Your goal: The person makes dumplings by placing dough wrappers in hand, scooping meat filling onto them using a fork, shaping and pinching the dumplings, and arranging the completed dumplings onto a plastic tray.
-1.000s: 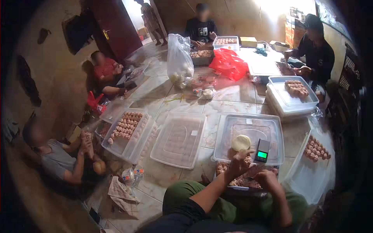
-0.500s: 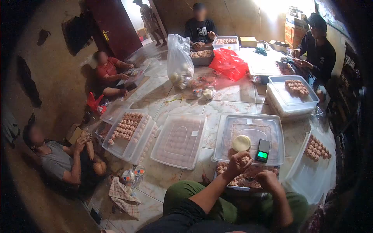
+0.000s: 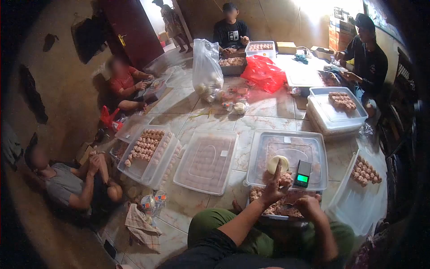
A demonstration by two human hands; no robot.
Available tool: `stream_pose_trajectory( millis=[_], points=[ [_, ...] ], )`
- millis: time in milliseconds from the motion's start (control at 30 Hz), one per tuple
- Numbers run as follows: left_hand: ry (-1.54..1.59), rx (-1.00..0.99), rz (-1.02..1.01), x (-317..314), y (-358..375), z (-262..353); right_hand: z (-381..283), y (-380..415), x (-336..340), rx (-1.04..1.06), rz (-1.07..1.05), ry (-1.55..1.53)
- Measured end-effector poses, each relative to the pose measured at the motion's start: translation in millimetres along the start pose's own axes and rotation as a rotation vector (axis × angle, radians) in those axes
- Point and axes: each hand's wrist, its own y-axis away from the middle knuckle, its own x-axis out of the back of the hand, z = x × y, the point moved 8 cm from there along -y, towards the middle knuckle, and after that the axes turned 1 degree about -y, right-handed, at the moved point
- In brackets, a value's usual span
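My left hand (image 3: 272, 190) cups a lump of minced meat (image 3: 285, 179). Its index finger reaches forward onto a stack of round pale dough wrappers (image 3: 276, 164), which lies on the lid of a plastic container (image 3: 309, 142). A small digital scale (image 3: 303, 174) with a lit green display rests on the same lid, right of the wrappers. My right hand (image 3: 308, 206) is closed around a fork (image 3: 286, 206), whose tines sit in a tray of minced meat (image 3: 273, 210) before my knees. Part of that tray is hidden under my hands.
Lidded container (image 3: 207, 163) and open box of meat dumplings (image 3: 147, 145) stand left. Another dumpling tray (image 3: 354, 201) lies right, with stacked boxes (image 3: 333, 121) behind. A checked cloth (image 3: 142, 228) lies front left. Several people sit around the tiled floor (image 3: 179, 105).
My left hand has moved slightly, its index finger now stretched out onto the wrappers while the meat lump stays in it. My right hand with the fork has barely moved.
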Motion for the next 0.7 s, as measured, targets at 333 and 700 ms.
stream_pose_trajectory(
  millis=[333, 700],
  points=[
    [-0.183, -0.192, 0.073, 9, 2, 15, 3, 0, 1, -0.079, 0.008, -0.066],
    [-0.016, 0.076, 0.108, 14, 4, 3, 21, 0, -14, -0.076, 0.072, -0.165]
  ],
)
